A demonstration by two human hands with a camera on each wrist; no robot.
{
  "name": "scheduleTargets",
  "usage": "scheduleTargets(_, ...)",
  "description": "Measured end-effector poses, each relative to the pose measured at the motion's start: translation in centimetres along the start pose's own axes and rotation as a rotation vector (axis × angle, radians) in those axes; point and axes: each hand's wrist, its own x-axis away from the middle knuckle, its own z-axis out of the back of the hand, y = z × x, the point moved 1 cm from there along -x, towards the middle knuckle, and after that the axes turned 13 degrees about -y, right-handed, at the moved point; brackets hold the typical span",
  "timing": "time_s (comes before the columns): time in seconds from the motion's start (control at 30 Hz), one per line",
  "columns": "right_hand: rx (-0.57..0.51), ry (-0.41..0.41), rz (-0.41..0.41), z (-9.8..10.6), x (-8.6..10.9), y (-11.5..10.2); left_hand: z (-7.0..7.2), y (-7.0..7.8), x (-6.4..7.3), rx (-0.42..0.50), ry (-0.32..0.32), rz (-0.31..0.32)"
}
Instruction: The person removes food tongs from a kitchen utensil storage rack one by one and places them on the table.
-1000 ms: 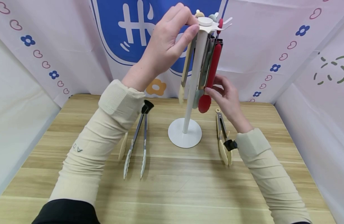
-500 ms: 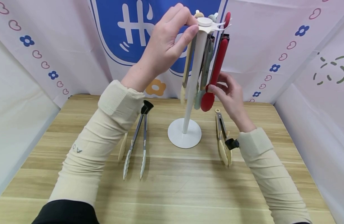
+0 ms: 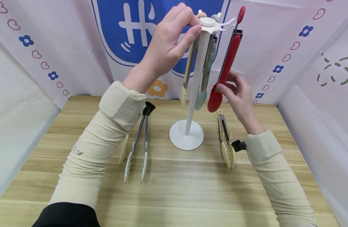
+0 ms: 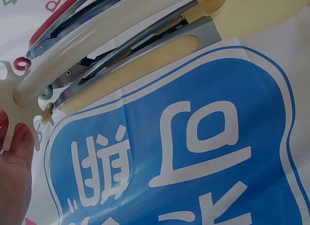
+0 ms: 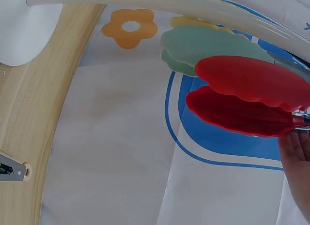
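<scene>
My left hand (image 3: 176, 37) pinches the hooked top of a white stand (image 3: 197, 75), which rises upright from a round base. Red tongs (image 3: 229, 61) are in my right hand (image 3: 239, 94), pinched low between thumb and fingers, just above the scalloped heads. They tilt with their ring end up, to the right of the stand and apart from its hooks. In the right wrist view the two red heads (image 5: 252, 80) sit slightly apart. Green tongs (image 3: 209, 69) and cream tongs (image 3: 189, 66) still hang from the stand.
White-tipped tongs (image 3: 145, 145) lie spread on the wooden table (image 3: 185, 195) at left, beside a partly hidden cream piece (image 3: 124, 149). Cream-tipped tongs (image 3: 225, 138) lie at right, near my sleeve. A printed cloth (image 3: 128, 37) hangs behind the table.
My right hand has drawn the red tongs rightward and up, off the stand's hooks. The left hand stays on the stand's top.
</scene>
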Motion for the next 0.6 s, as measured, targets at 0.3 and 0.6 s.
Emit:
scheduleTargets(0.3, 0.041, 0.035, -0.040, 1.1, 0.7, 0.2, -0.1, 0.0, 0.0, -0.002, 0.005, 0.002)
scheduleTargets(0.6, 0.127, 0.086, -0.079, 2.3, 1.5, 0.7, -0.1, 0.0, 0.0, -0.005, 0.005, -0.001)
